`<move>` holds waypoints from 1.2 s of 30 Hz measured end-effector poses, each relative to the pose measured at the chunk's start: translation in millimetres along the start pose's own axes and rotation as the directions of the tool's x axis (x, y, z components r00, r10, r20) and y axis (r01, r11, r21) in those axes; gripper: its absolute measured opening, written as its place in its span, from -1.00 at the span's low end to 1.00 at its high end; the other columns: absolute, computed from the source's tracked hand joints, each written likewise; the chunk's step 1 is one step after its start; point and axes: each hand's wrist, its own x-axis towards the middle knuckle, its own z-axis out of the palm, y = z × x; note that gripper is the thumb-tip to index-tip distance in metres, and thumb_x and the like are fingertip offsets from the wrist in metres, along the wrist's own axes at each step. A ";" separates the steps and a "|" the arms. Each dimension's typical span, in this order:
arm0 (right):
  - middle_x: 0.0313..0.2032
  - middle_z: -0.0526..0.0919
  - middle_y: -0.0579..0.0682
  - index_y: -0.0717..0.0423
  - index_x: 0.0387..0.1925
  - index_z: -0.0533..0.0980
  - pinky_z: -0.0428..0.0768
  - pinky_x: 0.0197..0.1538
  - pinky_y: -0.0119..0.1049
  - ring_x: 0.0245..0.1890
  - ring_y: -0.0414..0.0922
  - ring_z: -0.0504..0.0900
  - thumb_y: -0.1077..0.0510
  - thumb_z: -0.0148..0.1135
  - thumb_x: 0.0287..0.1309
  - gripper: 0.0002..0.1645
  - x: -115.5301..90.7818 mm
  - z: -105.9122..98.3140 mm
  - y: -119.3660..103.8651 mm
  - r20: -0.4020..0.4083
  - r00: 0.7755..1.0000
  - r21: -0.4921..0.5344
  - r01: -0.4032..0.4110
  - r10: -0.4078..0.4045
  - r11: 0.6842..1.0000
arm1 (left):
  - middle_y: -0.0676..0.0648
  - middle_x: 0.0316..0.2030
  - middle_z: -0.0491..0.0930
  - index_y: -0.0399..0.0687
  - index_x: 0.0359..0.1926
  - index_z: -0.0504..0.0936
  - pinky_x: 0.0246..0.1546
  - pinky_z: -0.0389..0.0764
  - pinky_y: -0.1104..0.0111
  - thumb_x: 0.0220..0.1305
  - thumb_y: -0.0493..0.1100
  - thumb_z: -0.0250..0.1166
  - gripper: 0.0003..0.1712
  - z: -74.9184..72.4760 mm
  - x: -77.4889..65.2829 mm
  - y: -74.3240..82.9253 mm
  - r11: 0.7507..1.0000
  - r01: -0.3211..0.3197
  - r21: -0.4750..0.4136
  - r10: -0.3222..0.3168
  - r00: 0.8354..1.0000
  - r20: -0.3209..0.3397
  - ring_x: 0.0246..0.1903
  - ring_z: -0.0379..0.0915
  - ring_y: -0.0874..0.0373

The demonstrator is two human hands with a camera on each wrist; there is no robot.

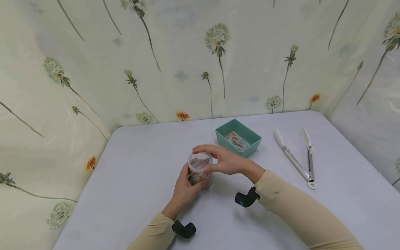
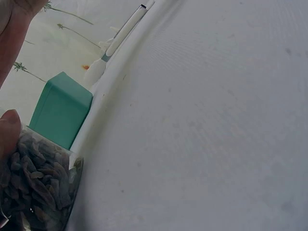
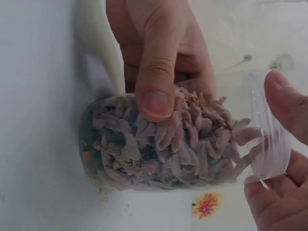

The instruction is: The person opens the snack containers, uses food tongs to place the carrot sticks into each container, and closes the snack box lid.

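Note:
A clear plastic jar (image 1: 200, 166) of brownish-pink dried strips stands upright on the table. My left hand (image 1: 184, 187) grips the jar's body low down, its thumb across the near side. At the top my right hand (image 1: 226, 160) holds the clear ribbed lid (image 3: 272, 127) by its rim, thumb on one side and fingers on the other. The right wrist view shows the left thumb (image 3: 156, 94) pressed on the jar wall, with the lid on the jar's mouth. Part of the jar (image 2: 38, 183) fills the lower left of the left wrist view.
Just behind the right hand sits a teal rectangular tray (image 1: 254, 147) with some dried strips in it. To the right lie spread metal tongs (image 1: 297, 163) with white tips. A flower-printed curtain (image 1: 187, 52) borders the far edge of the white-covered table (image 1: 140, 166).

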 end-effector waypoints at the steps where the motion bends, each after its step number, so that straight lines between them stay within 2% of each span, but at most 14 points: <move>1: 0.40 0.37 0.07 0.09 0.34 0.36 0.28 0.48 0.19 0.46 0.06 0.25 0.15 0.42 0.11 -0.24 -0.2 -0.5 -0.7 0.000 1.000 -0.014 -0.003 0.003 1.000 | -0.09 0.27 0.40 -0.01 0.40 0.20 0.40 0.37 -0.07 0.10 -0.04 0.50 -0.07 0.0 0.0 0.1 1.000 -0.001 -0.002 0.001 1.000 0.001 0.31 0.33 -0.01; 5: 0.35 0.44 0.04 0.08 0.34 0.37 0.38 0.44 0.09 0.41 0.03 0.34 0.05 0.46 0.07 -0.19 0.1 2.9 -5.3 -0.064 0.998 -0.152 -0.019 0.010 0.988 | -0.08 0.27 0.40 0.00 0.40 0.19 0.41 0.36 -0.05 0.10 -0.04 0.50 -0.07 -0.2 0.4 0.6 1.000 -0.004 -0.005 0.004 1.000 0.000 0.32 0.32 0.01; 8: 0.27 0.50 0.04 0.08 0.30 0.41 0.47 0.36 0.06 0.32 0.02 0.42 -0.05 0.49 0.02 -0.17 0.5 11.9 -9.7 -0.156 0.988 -0.292 -0.051 0.005 0.955 | -0.07 0.28 0.40 -0.01 0.41 0.19 0.41 0.36 -0.06 0.10 -0.03 0.50 -0.07 -0.4 0.9 0.6 1.000 -0.009 -0.006 0.009 1.000 -0.002 0.32 0.33 0.00; 11: 0.14 0.53 0.08 0.10 0.25 0.46 0.58 0.20 -0.02 0.16 -0.01 0.49 -0.11 0.53 -0.06 -0.15 0.9 24.8 -14.3 -0.268 0.963 -0.397 -0.089 -0.023 0.914 | -0.07 0.28 0.41 -0.01 0.41 0.19 0.41 0.36 -0.07 0.11 -0.01 0.49 -0.07 -0.9 1.1 0.4 1.000 -0.010 -0.006 0.010 1.000 0.002 0.32 0.33 0.00; 14: 0.05 0.52 0.13 0.15 0.21 0.49 0.62 0.05 -0.08 0.05 0.00 0.50 -0.15 0.55 -0.11 -0.13 0.2 36.2 -18.8 -0.352 0.935 -0.449 -0.124 -0.048 0.885 | -0.07 0.29 0.41 -0.01 0.42 0.18 0.41 0.36 -0.07 0.11 0.01 0.49 -0.05 -1.7 0.8 0.6 1.000 0.000 -0.001 0.000 1.000 0.000 0.33 0.32 0.00; 17: 0.18 0.45 0.23 0.14 0.27 0.44 0.60 0.11 0.01 0.17 0.11 0.44 -0.17 0.53 -0.07 -0.09 -1.3 38.7 -22.6 -0.344 0.939 -0.424 -0.152 -0.003 0.893 | -0.07 0.32 0.39 -0.01 0.44 0.16 0.42 0.35 -0.06 0.10 0.02 0.50 -0.02 -2.0 1.1 0.5 1.000 0.007 0.000 -0.007 1.000 -0.001 0.35 0.31 -0.01; 20: 0.40 0.25 0.26 0.04 0.38 0.33 0.42 0.32 0.23 0.40 0.21 0.24 -0.12 0.49 0.00 -0.06 -2.6 29.7 -24.7 -0.249 0.965 -0.326 -0.165 0.084 0.931 | -0.09 0.33 0.38 -0.02 0.44 0.16 0.43 0.33 -0.08 0.10 -0.01 0.50 -0.02 -1.5 0.8 1.1 1.000 0.016 -0.006 -0.016 1.000 0.001 0.35 0.30 -0.04; 22: 0.47 0.16 0.22 0.01 0.43 0.27 0.28 0.41 0.31 0.49 0.22 0.11 -0.03 0.46 0.07 -0.08 -3.1 20.7 -25.3 -0.167 0.980 -0.263 -0.150 0.108 0.953 | -0.10 0.32 0.38 -0.03 0.43 0.16 0.43 0.32 -0.09 0.09 -0.03 0.50 -0.03 -1.0 0.6 1.4 1.000 0.022 -0.016 -0.022 1.000 0.004 0.35 0.30 -0.04; 24: 0.47 0.21 0.15 0.04 0.43 0.26 0.23 0.47 0.26 0.50 0.16 0.13 0.06 0.41 0.13 -0.13 -3.1 13.5 -25.0 -0.107 0.989 -0.216 -0.122 0.101 0.969 | -0.10 0.30 0.39 -0.02 0.42 0.17 0.43 0.31 -0.09 0.10 -0.03 0.50 -0.04 -0.6 0.1 1.9 1.000 0.025 -0.018 -0.025 1.000 0.004 0.34 0.30 -0.03; 26: 0.42 0.32 0.12 0.10 0.40 0.29 0.28 0.48 0.16 0.47 0.10 0.23 0.12 0.38 0.15 -0.19 -3.6 10.6 -24.6 -0.087 0.993 -0.225 -0.094 0.077 0.970 | -0.10 0.29 0.40 -0.02 0.42 0.18 0.43 0.32 -0.09 0.11 -0.03 0.49 -0.06 -0.4 0.2 1.7 1.000 0.019 -0.021 -0.019 1.000 0.004 0.33 0.31 -0.02; 28: 0.36 0.41 0.09 0.13 0.37 0.33 0.35 0.46 0.08 0.43 0.06 0.31 0.12 0.39 0.14 -0.22 -4.5 12.9 -24.1 -0.117 0.991 -0.256 -0.098 0.070 0.962 | -0.09 0.28 0.40 -0.02 0.42 0.18 0.43 0.32 -0.09 0.12 -0.01 0.49 -0.06 -0.2 -0.2 1.5 1.000 0.013 -0.014 -0.013 1.000 0.007 0.33 0.31 -0.02; 32: 0.23 0.51 0.12 0.16 0.30 0.40 0.58 0.27 -0.02 0.23 0.04 0.51 -0.07 0.44 0.08 -0.19 -5.3 27.7 -26.5 -0.245 0.967 -0.372 -0.165 0.075 0.914 | -0.06 0.28 0.41 0.01 0.42 0.18 0.42 0.33 -0.08 0.11 0.01 0.49 -0.06 0.2 -1.6 0.4 1.000 0.006 0.005 -0.006 1.000 0.002 0.32 0.33 -0.01; 34: 0.19 0.49 0.16 0.15 0.31 0.39 0.64 0.14 -0.05 0.13 0.03 0.54 -0.16 0.44 0.06 -0.14 -5.3 33.6 -28.6 -0.278 0.956 -0.392 -0.206 0.098 0.897 | -0.05 0.29 0.41 0.02 0.43 0.17 0.43 0.34 -0.06 0.11 0.02 0.49 -0.04 0.8 -2.0 -0.2 1.000 0.003 0.016 -0.003 1.000 0.002 0.34 0.33 -0.01; 36: 0.21 0.41 0.21 0.11 0.36 0.33 0.64 0.11 -0.02 0.14 0.05 0.50 -0.19 0.44 0.06 -0.08 -5.4 34.8 -29.6 -0.269 0.955 -0.374 -0.226 0.128 0.899 | -0.04 0.31 0.38 0.03 0.44 0.16 0.44 0.33 -0.05 0.12 0.03 0.48 -0.03 1.4 -1.9 -0.6 1.000 -0.001 0.021 0.000 1.000 0.006 0.35 0.31 -0.01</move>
